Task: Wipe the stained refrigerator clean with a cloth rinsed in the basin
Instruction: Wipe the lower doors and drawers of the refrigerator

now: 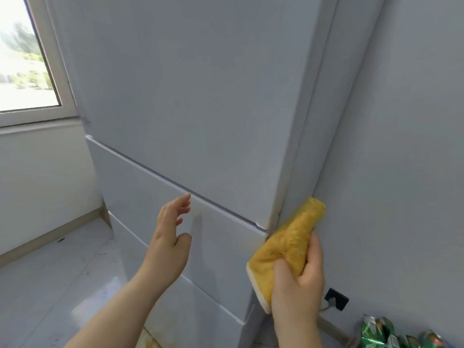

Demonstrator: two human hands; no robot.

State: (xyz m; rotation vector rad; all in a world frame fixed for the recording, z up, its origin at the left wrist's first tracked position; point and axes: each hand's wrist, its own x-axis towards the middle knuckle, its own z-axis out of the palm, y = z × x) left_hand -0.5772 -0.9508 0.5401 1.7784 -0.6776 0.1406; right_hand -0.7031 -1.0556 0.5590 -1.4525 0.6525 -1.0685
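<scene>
The right hand [298,280] grips a bunched yellow cloth [286,247], which stands up above its fingers against the refrigerator [190,96] side edge. To its left, the left hand [172,234] holds nothing, fingers loosely spread, fingertips near the seam between the doors. Green packets [376,332] lie on the floor below the right hand

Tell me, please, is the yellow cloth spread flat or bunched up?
Bunched: the right hand grips the cloth gathered into a thick roll.
</scene>
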